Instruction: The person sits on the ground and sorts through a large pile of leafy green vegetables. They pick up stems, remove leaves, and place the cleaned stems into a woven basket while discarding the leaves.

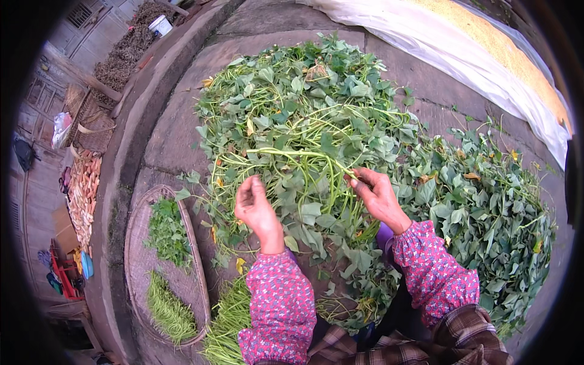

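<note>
My right hand pinches the thick end of a green leafy vine, likely sweet potato, whose stem stretches leftward above the heap. Side stalks and leaves dangle from it. Just left of the vine's hanging leaves, my left hand is raised with its fingers curled towards the thumb, and I see nothing between them. Beneath both hands spreads a large heap of leafy vines. Cut green stalks lie in a bundle beside my left sleeve. More loose leaves lie close to my body.
At left, an oval woven tray holds leafy tips and green stalks. Another leaf pile is at right. Yellow grain covers white sheeting. Past the concrete ledge are corn cobs and a wicker basket.
</note>
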The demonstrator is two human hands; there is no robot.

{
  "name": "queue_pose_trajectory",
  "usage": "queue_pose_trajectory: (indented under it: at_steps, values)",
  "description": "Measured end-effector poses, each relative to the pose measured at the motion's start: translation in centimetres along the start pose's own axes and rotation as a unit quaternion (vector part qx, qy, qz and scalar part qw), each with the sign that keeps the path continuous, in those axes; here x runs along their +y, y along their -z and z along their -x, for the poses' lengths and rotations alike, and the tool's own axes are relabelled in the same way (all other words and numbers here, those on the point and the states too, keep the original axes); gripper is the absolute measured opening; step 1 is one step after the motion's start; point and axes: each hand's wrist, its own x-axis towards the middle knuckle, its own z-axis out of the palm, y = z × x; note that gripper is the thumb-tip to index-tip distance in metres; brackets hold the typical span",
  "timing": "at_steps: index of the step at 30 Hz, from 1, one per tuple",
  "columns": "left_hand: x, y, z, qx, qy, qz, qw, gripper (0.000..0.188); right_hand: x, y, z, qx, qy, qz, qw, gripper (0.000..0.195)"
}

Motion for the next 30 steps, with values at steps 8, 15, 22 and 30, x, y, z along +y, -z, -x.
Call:
queue_pose_trajectory:
  at_steps: [8, 15, 22, 30]
  values:
    - [-0.1, 1.3, -1.3, -0.094, 0.053, 0.044, 0.993, 0.025, -0.8, -0.3, -0.2, -0.021, -0.031, -0.028, 0.999, 0.02]
    - [-0.2, 2.1, -1.3, -0.24, 0.01, 0.017, 0.971, 0.026, -2.0, -0.5, -0.1, -0.066, 0.0, 0.05, 0.997, 0.021]
    - [0.4, 1.6, -0.6, -0.234, 0.025, 0.073, 0.969, 0.015, -2.1, 0.2, -0.1, -0.1, 0.001, 0.068, 0.993, 0.026]
    - [-0.2, 7.5, -6.3, 0.05, -0.168, -0.289, 0.941, 0.01, 0.5, 3.8, -0.3, 0.011, 0.018, 0.092, 0.996, 0.023]
